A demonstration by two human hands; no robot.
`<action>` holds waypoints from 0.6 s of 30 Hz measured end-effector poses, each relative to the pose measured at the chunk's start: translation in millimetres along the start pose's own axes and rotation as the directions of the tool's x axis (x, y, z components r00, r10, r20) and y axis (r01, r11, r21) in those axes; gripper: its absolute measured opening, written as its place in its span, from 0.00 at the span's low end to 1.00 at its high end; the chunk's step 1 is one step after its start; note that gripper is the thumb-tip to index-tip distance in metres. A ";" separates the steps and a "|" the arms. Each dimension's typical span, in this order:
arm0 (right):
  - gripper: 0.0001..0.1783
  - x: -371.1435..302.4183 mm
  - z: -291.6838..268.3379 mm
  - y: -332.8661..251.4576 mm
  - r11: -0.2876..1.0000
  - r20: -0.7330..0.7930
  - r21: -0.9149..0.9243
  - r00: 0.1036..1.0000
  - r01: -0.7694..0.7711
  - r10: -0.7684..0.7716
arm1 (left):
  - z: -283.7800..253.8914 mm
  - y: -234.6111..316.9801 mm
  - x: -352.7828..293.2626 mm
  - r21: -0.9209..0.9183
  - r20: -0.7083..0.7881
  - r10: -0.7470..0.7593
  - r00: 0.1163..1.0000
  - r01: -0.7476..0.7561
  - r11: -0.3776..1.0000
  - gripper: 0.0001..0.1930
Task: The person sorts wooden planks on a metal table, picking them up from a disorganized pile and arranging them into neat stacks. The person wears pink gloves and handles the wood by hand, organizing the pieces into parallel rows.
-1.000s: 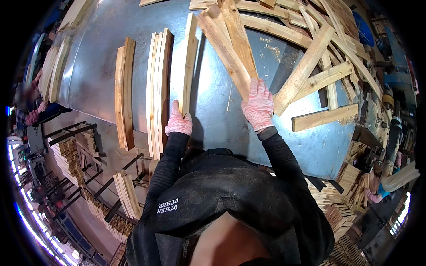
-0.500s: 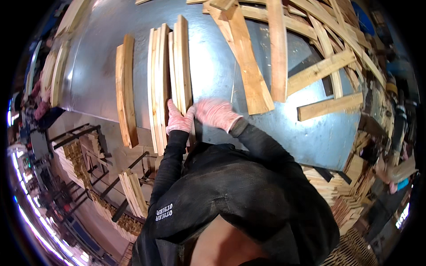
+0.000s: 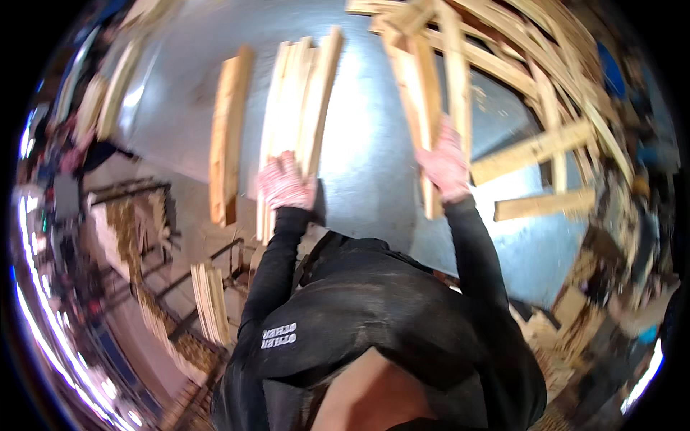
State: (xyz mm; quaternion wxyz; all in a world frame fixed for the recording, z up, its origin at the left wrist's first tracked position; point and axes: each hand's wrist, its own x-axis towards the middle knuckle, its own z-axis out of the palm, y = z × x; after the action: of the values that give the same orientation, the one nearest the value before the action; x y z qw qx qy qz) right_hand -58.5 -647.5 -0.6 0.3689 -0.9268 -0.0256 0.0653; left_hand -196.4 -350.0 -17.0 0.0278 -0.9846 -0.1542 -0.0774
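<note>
Both hands wear pink-and-white knit gloves. My left hand (image 3: 286, 184) lies over the near part of a group of pale wooden strips (image 3: 289, 100), with its fingers stretched along their tops. The strips stand side by side, and their near ends jut past the table's edge. Farther right, my right hand (image 3: 447, 171) is closed around a wooden board (image 3: 411, 79), thumb on its left side and fingers on its right. That board is tipped so two faces show. Just right of it lies another long board (image 3: 456, 79).
On the metal table (image 3: 359, 165), a pair of strips (image 3: 228, 136) lies left of the group. A loose heap of boards (image 3: 503, 68) fills the far right, with a short board (image 3: 544, 205) nearer. Stacked wood (image 3: 210, 302) stands below on the left.
My right hand has moved right, from beside the left hand to the board, which has tipped and shifted. My left hand has flattened over the strips, which now sit closer together. The view has shifted.
</note>
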 end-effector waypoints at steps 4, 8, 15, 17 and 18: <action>0.52 -32.2 -37.7 -39.6 0.991 0.135 -0.125 0.989 -0.039 0.056 | -18.6 -31.6 14.2 -0.096 -0.237 -0.079 0.968 0.057 0.994 0.42; 0.51 -41.3 -53.7 -37.6 0.980 0.233 -0.125 0.965 0.155 -0.122 | -33.9 -119.3 60.2 0.245 0.044 -0.507 0.861 0.483 0.841 0.57; 0.42 18.9 -31.6 -101.5 0.557 0.322 -0.197 0.590 0.807 -0.741 | 60.5 -257.7 37.7 -0.025 0.367 -0.612 0.701 0.665 0.747 0.44; 0.33 48.2 10.1 -124.1 0.388 0.203 -0.175 0.419 0.905 -0.885 | 44.0 -241.5 53.1 -0.015 0.457 -0.533 0.712 0.605 0.796 0.37; 0.28 68.8 26.6 -151.1 0.192 0.085 -0.226 0.215 0.955 -0.973 | 31.8 -238.4 55.4 -0.008 0.480 -0.512 0.713 0.587 0.810 0.34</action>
State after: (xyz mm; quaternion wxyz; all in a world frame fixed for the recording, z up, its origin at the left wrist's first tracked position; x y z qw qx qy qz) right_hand 6.0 -513.1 77.0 0.2192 -0.7436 -0.5925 -0.2188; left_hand -213.1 -104.3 -32.1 -0.1125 -0.8821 -0.4359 0.1387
